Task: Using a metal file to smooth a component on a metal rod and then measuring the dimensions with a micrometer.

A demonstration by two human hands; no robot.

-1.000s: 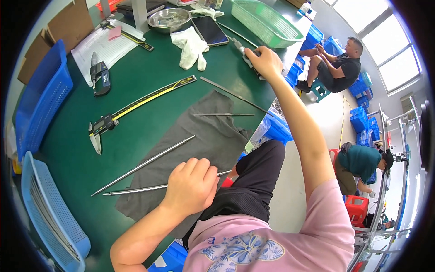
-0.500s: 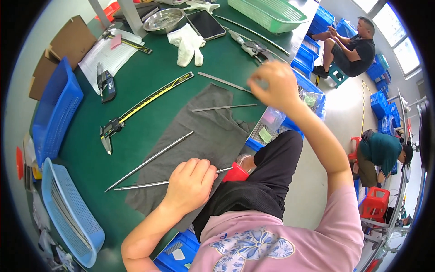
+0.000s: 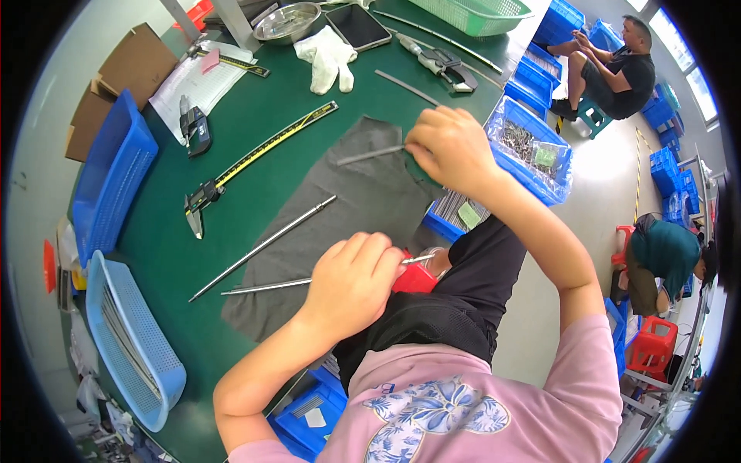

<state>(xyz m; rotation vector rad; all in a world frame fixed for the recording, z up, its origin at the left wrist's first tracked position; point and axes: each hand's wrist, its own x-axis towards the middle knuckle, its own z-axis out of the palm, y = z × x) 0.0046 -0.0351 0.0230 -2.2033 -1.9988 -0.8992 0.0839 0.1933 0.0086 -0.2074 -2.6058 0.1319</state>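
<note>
My left hand is closed round a slim metal rod. The rod's ends stick out on both sides of the fist, the right one over my lap. My right hand has its fingers bent together at the right end of a thin flat metal strip, above the grey cloth. That strip is slightly blurred. Just beyond the right hand lies another flat strip. A second metal rod rests across the cloth and the green table.
A digital caliper, two micrometers, a white glove and a metal bowl lie on the table. Blue baskets line the left. A bin of small metal parts stands right. Two people sit farther off.
My right hand has come down to the nearer flat strip and closed at its end, tilting it. My left hand has moved slightly right with the rod. The view has shifted a little.
</note>
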